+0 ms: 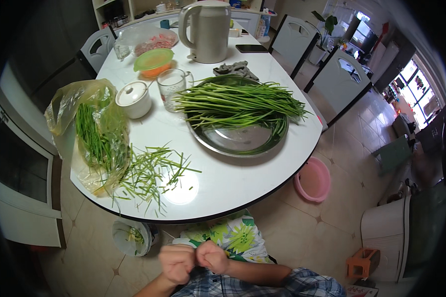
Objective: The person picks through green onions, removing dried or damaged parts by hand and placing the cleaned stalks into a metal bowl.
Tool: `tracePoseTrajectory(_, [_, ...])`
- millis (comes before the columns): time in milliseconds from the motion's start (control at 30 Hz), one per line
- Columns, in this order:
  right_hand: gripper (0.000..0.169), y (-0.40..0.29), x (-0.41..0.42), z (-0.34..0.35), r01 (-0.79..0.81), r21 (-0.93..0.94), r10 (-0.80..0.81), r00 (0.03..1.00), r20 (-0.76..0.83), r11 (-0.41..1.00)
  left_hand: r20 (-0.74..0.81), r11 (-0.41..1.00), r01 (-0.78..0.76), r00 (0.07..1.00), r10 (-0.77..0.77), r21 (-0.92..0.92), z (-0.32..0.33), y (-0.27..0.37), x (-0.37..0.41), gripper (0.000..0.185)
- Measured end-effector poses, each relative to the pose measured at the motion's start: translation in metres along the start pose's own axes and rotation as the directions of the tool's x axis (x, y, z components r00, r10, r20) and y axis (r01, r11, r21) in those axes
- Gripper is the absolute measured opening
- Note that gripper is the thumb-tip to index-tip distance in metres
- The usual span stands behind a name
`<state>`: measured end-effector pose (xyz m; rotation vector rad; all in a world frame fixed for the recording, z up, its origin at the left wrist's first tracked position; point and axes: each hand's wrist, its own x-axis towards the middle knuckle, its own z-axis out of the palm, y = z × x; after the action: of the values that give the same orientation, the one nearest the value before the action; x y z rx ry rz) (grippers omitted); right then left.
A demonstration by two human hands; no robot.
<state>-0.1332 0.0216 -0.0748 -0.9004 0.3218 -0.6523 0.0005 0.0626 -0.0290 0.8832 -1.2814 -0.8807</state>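
Both of my hands are curled into fists over my lap, close together below the table's front edge. My left hand (177, 263) is on the left and my right hand (212, 257) is beside it; nothing shows in either. Before me, a bundle of long green garlic chives (238, 102) lies across a round steel basin (238, 143). Cut chive ends (152, 172) are scattered at the table's front left. Beside them, more chives (91, 137) lie partly inside a yellowish plastic bag (107, 107).
On the white table (223, 189) are a white lidded pot (133, 99), a glass mug (171, 89), a green-lidded container (154, 61), an electric kettle (210, 35), a grey cloth (236, 69) and a phone (251, 48). A lined bin (130, 237) and a pink basin (314, 180) stand on the floor.
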Motion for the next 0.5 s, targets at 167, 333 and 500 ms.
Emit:
tracePoseTrajectory(167, [0.006, 0.053, 0.004, -0.036, 0.014, 0.105, 0.004, 0.985, -0.170, 0.994, 0.180, 0.951, 0.114, 0.969, -0.170, 0.286, 0.008, -0.039, -0.001, 0.017])
tracePoseTrajectory(333, [0.007, 0.060, 0.020, -0.046, -0.069, -0.051, 0.062, 0.989, -0.133, 0.996, 0.417, 0.961, 0.275, 0.869, -0.266, 0.041, 0.043, -0.096, -0.005, 0.010])
tracePoseTrajectory(500, [0.009, 0.071, 0.026, -0.040, -0.156, -0.109, 0.131, 0.969, -0.208, 0.982, 0.411, 0.726, 0.659, 0.727, -0.550, -0.195, 0.092, -0.133, -0.019, 0.014])
